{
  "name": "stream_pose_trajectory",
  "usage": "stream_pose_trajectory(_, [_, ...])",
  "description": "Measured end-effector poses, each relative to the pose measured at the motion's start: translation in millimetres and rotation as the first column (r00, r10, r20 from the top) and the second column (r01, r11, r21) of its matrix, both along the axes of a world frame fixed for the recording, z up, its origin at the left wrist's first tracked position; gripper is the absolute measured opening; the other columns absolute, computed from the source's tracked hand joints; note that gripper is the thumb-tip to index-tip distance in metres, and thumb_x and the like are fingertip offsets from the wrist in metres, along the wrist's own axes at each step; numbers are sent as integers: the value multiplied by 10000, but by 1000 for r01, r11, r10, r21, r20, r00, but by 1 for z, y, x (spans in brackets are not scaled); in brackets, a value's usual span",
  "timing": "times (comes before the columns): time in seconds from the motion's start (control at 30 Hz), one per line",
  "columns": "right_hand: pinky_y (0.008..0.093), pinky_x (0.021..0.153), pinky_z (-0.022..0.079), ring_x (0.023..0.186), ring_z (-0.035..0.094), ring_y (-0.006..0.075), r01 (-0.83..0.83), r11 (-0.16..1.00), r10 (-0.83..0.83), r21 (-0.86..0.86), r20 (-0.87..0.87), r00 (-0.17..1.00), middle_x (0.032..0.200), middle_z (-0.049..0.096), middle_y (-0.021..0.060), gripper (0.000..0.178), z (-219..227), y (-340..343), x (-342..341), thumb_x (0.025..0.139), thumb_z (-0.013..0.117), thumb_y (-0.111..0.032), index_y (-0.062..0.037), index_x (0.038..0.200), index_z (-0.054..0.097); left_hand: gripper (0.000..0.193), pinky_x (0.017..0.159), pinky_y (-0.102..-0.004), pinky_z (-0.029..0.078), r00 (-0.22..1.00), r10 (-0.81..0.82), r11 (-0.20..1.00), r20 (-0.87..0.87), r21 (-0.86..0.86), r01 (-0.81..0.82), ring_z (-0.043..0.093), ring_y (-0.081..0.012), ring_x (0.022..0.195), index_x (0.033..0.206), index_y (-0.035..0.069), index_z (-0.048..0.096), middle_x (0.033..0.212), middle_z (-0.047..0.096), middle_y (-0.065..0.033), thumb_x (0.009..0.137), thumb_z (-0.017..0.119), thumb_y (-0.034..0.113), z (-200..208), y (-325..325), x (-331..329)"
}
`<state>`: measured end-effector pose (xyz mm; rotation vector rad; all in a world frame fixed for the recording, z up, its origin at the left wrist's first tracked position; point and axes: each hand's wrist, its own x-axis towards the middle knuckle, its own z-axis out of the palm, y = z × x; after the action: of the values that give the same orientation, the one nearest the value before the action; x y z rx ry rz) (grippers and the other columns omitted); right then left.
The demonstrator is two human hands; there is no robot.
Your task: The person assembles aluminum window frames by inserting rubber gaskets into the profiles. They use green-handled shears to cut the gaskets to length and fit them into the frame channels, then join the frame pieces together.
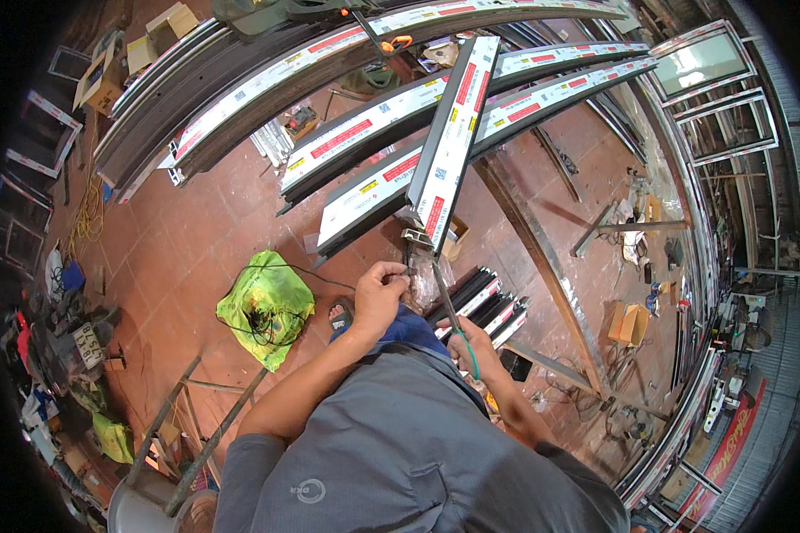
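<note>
My left hand (382,298) is closed, thumb and fingers pinched together just below the cut end of a profile. A thin black cord (329,282) runs to it from a lime-green plastic bag (286,298) on the floor, which holds more tangled cord. My right hand (474,345) is wrapped round a long, thin, dark tool (447,300) with a teal part at the grip; its exact kind is unclear. The tool's upper end is near the same cut end. That white-faced, dark-sided profile (453,133) lies across two other long profiles (364,200).
Another stack of long profiles (267,93) spans the far left. Short cut profiles (484,302) lie beyond my right hand. A steel beam (551,266) slants across the right, near a cardboard box (629,324). A metal-legged stool (187,417) stands at lower left.
</note>
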<state>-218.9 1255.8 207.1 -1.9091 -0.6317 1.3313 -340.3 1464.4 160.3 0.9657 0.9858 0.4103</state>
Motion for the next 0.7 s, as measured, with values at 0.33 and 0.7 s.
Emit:
stream_pose_trajectory(0.33, [315,777,538,876,648,147,173,984,-173,37,0,985,1008,689,44,570,-9,-27,-5,959,787,-383,-37,1368,594,249,507,-234,368,990,-104,979,93,-164,118,504,-66,581,1147,-14,745,755,630,10,976,746,167,17,8,-24])
stream_pose_trajectory(0.7, [453,1001,515,1147,666,381,178,925,-365,336,655,662,1234,684,253,844,41,142,44,786,901,-493,21,1359,553,272,527,-262,445,991,-100,994,-84,-42,96,595,-103,639,1064,-37,764,790,691,-39,974,744,219,-25,17,-153])
